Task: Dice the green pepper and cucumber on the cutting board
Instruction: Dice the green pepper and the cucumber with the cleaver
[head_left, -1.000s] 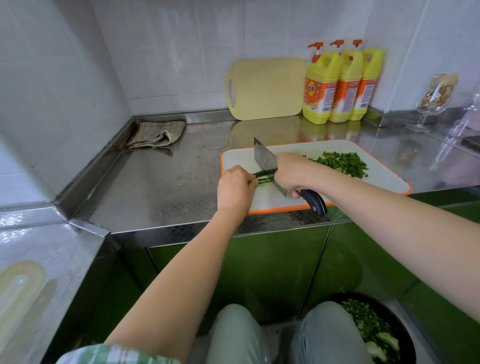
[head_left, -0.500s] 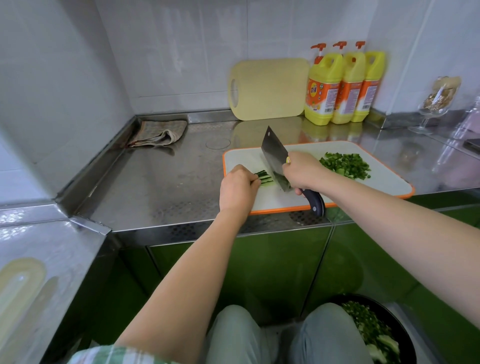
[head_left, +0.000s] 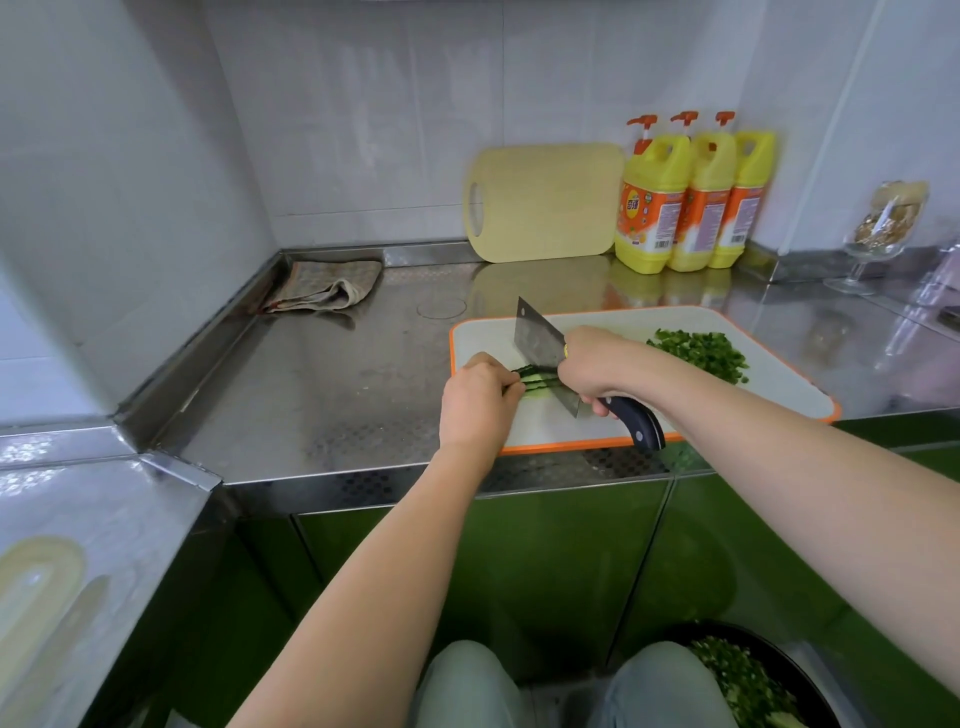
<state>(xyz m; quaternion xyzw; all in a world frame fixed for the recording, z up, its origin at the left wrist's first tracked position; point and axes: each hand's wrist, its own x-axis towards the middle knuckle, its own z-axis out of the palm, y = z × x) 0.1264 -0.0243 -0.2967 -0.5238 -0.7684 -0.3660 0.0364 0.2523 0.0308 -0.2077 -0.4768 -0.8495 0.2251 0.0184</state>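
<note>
Since half a second ago the cleaver (head_left: 537, 343) has dropped from its raised tilt, and its edge now sits down on the cucumber strips (head_left: 536, 383) near the left end of the white, orange-rimmed cutting board (head_left: 779, 387). The right hand (head_left: 597, 364) grips the cleaver where blade meets black handle (head_left: 638, 425), fingers wrapped under it and the knuckles up. The left hand (head_left: 480, 400) lies just beside the blade, its fingers curled down and pressing on the dark green strips, whose cut ends show between the two hands. A heap of diced green pieces (head_left: 701, 354) lies on the far right part of the board, well apart from the blade. On the steel countertop (head_left: 337, 395) a pale wooden board (head_left: 545, 202) leans on the tiled wall beside three yellow detergent bottles (head_left: 696, 197); a folded cloth (head_left: 324, 288) lies in the left corner. Below, by the person's knees, a black bowl (head_left: 800, 670) holds chopped greens.
</note>
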